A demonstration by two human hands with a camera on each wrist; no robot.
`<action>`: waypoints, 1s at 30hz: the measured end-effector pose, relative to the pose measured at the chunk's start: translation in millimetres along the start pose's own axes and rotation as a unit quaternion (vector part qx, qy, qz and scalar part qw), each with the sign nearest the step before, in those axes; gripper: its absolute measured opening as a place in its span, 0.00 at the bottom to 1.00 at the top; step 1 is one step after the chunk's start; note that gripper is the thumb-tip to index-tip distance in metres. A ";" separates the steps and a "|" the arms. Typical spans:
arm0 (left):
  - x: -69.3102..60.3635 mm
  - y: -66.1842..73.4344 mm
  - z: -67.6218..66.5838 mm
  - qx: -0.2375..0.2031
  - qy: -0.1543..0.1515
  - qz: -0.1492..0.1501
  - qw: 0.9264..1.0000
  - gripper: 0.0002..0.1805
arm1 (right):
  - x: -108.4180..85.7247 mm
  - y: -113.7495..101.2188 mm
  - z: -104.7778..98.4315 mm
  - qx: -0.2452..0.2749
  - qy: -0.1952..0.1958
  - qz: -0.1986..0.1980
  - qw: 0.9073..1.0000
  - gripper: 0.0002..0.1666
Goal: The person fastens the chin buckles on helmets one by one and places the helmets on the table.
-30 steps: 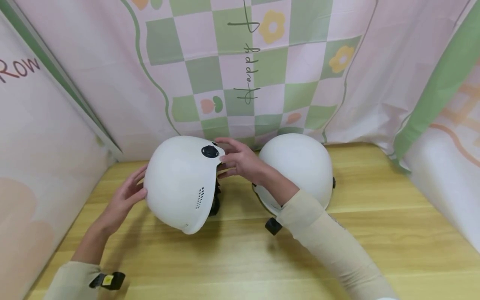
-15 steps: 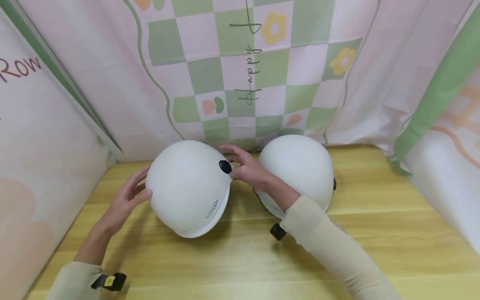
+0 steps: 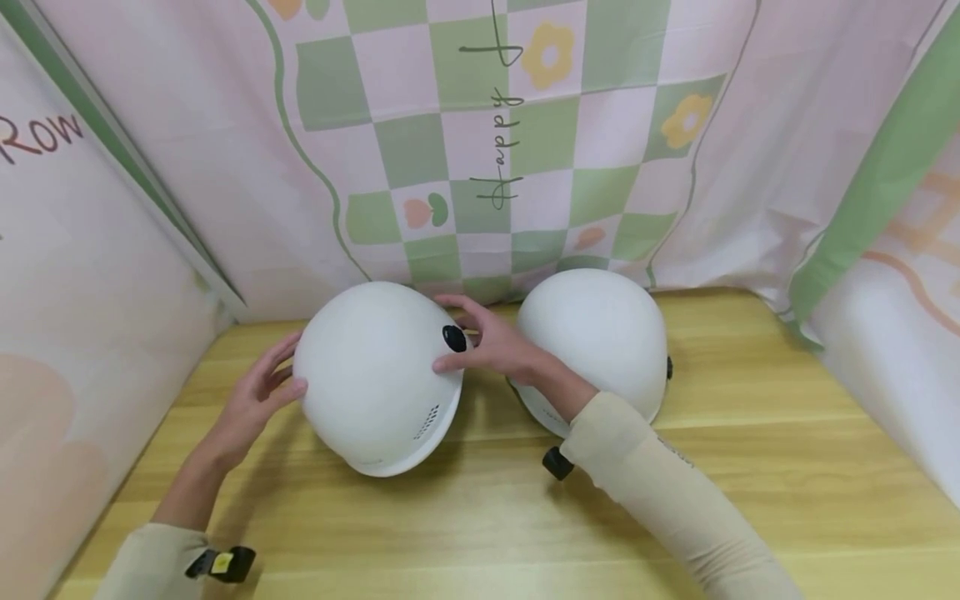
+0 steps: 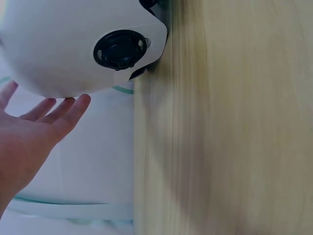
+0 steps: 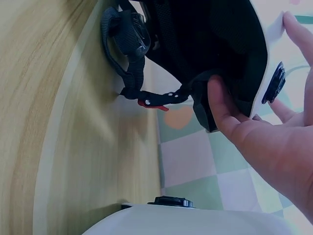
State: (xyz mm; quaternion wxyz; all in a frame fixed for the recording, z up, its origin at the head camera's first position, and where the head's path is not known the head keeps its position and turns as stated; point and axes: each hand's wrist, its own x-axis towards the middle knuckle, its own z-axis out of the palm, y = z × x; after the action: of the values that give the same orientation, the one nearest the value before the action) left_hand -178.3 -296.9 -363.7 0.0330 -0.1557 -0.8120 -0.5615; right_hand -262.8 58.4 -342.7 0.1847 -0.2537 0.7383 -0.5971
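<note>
A white helmet (image 3: pixel 367 375) sits tilted at the left of the head view, its domed shell towards me. My left hand (image 3: pixel 255 400) touches its left side, fingers slightly bent; the left wrist view shows their tips against the shell beside a black round side fitting (image 4: pixel 120 50). At the other side, my right hand (image 3: pixel 491 342) pinches the rim near another black fitting (image 3: pixel 453 337). The right wrist view shows one finger inside against the black lining (image 5: pixel 220 39), the thumb outside. A black chin strap (image 5: pixel 159 97) with a red tab hangs there.
A second white helmet (image 3: pixel 592 342) stands close on the right, partly behind the right forearm. Both are on a wooden table (image 3: pixel 420 542). A patterned curtain (image 3: pixel 472 167) hangs along the back edge, with cloth at both sides.
The left helmet has turned so its shell faces me more and its side fitting has shifted right and down. My right hand followed, and its thumb now lies on the shell.
</note>
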 end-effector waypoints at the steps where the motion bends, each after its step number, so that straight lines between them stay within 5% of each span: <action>1: 0.2 0.5 0.5 0.002 0.001 0.000 1.000 0.34 | -0.1 0.5 -0.1 -0.010 -0.001 -0.005 1.000 0.53; 21: 5.7 -4.7 4.1 0.029 0.001 -0.007 1.000 0.35 | -5.8 5.0 -0.1 -0.090 -0.004 -0.028 0.996 0.59; 30: 1.6 -11.4 3.4 0.013 -0.065 -0.001 0.998 0.55 | -9.2 10.8 -4.3 -0.110 -0.016 -0.019 0.994 0.60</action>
State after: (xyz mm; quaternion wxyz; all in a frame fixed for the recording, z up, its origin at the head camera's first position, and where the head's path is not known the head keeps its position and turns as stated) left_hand -182.7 -297.1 -374.8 -0.0183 -0.1904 -0.8198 -0.5398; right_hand -259.5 69.0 -352.6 0.1560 -0.2960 0.7916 -0.5113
